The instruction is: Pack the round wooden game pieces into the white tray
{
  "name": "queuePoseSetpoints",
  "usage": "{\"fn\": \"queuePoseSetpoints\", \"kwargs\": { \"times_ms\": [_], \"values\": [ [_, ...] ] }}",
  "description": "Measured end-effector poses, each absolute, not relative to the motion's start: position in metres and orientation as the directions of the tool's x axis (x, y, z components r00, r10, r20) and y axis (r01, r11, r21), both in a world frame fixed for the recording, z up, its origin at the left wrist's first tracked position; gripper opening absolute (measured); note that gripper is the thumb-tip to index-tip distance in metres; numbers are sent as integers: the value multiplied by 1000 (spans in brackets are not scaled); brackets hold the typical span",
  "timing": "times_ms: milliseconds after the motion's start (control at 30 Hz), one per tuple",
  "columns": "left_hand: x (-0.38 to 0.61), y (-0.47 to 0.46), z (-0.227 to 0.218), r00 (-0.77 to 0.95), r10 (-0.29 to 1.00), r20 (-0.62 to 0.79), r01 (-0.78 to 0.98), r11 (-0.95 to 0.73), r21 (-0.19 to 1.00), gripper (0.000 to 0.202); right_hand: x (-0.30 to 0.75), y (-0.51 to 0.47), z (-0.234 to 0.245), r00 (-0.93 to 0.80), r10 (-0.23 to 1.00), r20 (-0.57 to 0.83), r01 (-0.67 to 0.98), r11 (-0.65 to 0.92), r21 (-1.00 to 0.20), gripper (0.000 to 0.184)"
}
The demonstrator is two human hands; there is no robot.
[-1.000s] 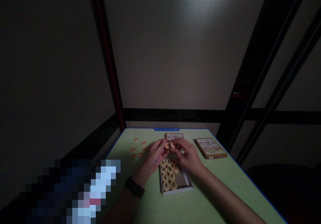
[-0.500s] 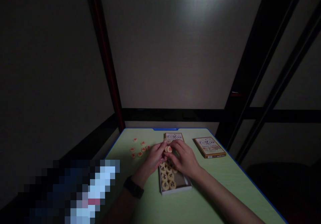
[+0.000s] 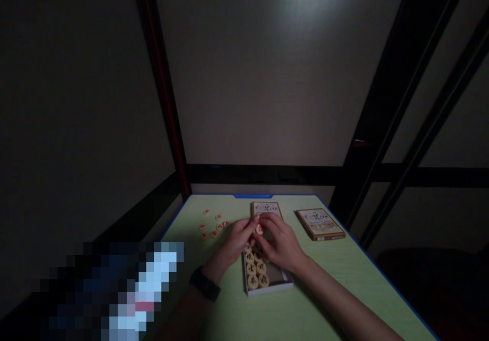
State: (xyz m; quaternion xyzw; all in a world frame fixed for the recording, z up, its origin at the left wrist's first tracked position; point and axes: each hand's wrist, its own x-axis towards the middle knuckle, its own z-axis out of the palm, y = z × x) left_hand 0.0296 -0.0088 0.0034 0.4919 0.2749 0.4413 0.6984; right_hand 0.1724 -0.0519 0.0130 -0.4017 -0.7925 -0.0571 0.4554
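Observation:
Both my hands meet above an open box (image 3: 269,291) of round wooden Chinese chess pieces. My left hand (image 3: 239,238), with a dark band on its wrist, is closed with its thumb against a red-lettered chess piece (image 3: 260,229). The fingers and thumb of my right hand (image 3: 280,236) close around the same piece from the other side. Whether more pieces sit behind it in the fingers, I cannot tell. Below, black-lettered chess pieces (image 3: 252,281) lie in rows along the left of the box. My hands hide the box's far part.
Several red-lettered chess pieces (image 3: 214,234) lie loose on the green table (image 3: 225,310), left of my hands. A printed box lid (image 3: 266,207) lies beyond my hands. Another printed box (image 3: 320,224) rests near the right edge. A wall (image 3: 263,91) stands behind the table.
The red-lettered piece between my hands has tilted and is more covered by my fingers. My left thumb has moved slightly right over it. The box and loose pieces stay put.

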Motion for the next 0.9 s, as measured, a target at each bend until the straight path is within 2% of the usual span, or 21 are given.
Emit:
{"fn": "queuePoseSetpoints", "kwargs": {
  "times_ms": [167, 333, 467, 700, 833, 900],
  "values": [
    [27, -10, 12, 475, 880, -1, -387, 210, 898, 49, 174, -51, 14, -259, 573, 777, 700, 666, -258, 17],
    [22, -9, 14, 537, 843, -42, -446, 326, 834, 42, 175, -50, 16, -184, 580, 793, 635, 686, -354, 15],
    [21, -8, 12, 521, 853, -37, -454, 314, 834, 43, 175, -51, 17, -114, 562, 819, 615, 688, -386, 16],
    [21, -13, 15, 533, 846, -29, -403, 284, 870, 47, 176, -49, 13, -196, 551, 811, 601, 721, -345, 18],
    [21, -11, 12, 480, 877, -41, -385, 253, 887, 47, 176, -48, 12, -184, 570, 801, 613, 704, -360, 30],
    [21, -11, 11, 484, 875, -19, -388, 234, 891, 45, 175, -49, 12, -172, 568, 805, 623, 696, -357, 30]
  ]
}}
